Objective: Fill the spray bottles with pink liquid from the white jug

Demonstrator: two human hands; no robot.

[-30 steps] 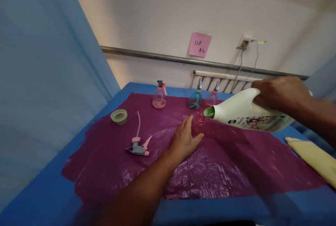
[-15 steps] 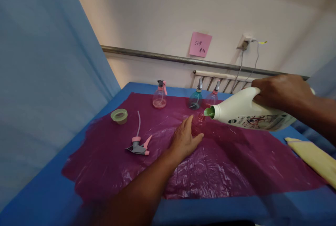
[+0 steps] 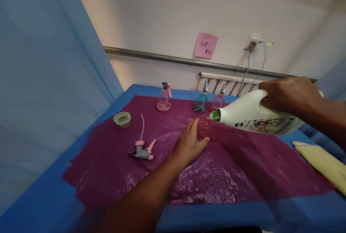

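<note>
My right hand (image 3: pixel 293 94) is closed round the handle of a cream detergent jug (image 3: pixel 259 115), tilted so its green spout points left. That spout sits right at the mouth of a clear pinkish spray bottle (image 3: pixel 204 129) with its top off. Around the bottle's side my left hand (image 3: pixel 190 139) is curled, thumb in front, steadying it on the purple sheet. Whether liquid is flowing is hard to make out. To the left lies a grey and pink spray head (image 3: pixel 142 150) with its tube pointing away from me.
Behind stand a spray bottle with pink liquid (image 3: pixel 164 99), a teal spray bottle (image 3: pixel 201 101) and another pink-topped one (image 3: pixel 218 99). A green plastic cap (image 3: pixel 122 118) rests at left. A yellow cloth (image 3: pixel 321 161) lies at right on the blue table (image 3: pixel 216 218). A curtain (image 3: pixel 54 81) hangs left.
Almost nothing differs. Both hands, the tilted jug and the bottle keep their places; the view has shifted very slightly.
</note>
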